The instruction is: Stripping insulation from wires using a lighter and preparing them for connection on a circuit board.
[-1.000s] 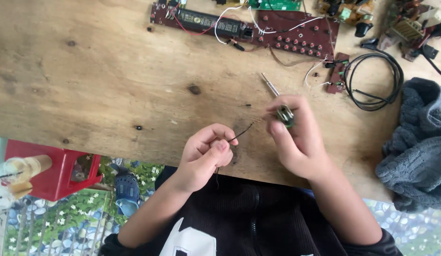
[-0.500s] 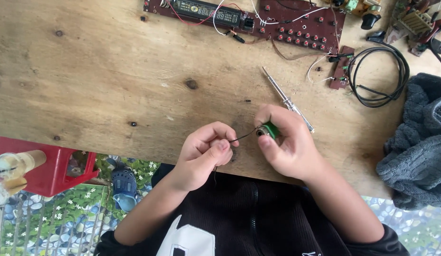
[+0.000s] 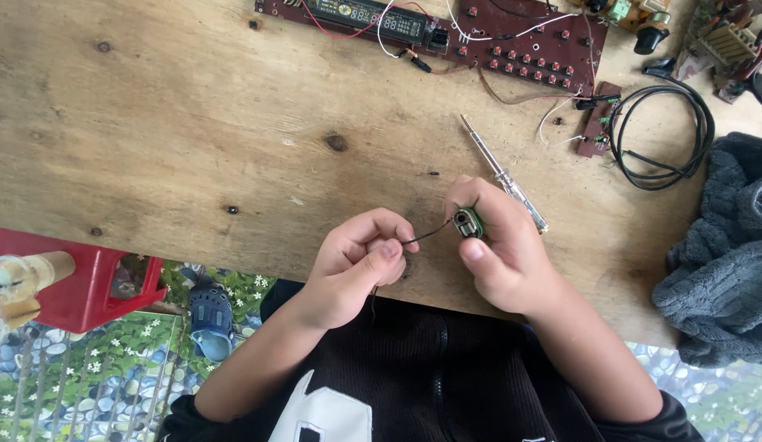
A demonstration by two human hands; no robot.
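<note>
Left hand [image 3: 360, 262] pinching a thin black wire [image 3: 426, 236], right hand [image 3: 499, 250] gripping a small green part [image 3: 468, 223] at the wire's other end, over a worn wooden table [image 3: 151, 123], long red circuit board [image 3: 446, 29] along the far edge, screwdriver [image 3: 504, 173] just behind, red crate [image 3: 78, 282] below left

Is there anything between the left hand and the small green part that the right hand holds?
Nothing visible blocks the way. Only a thin dark wire runs across the gap: the left hand pinches one end, and the other end meets the small green part, gripped by the right hand. The screwdriver lies behind, on the wooden table.
</note>
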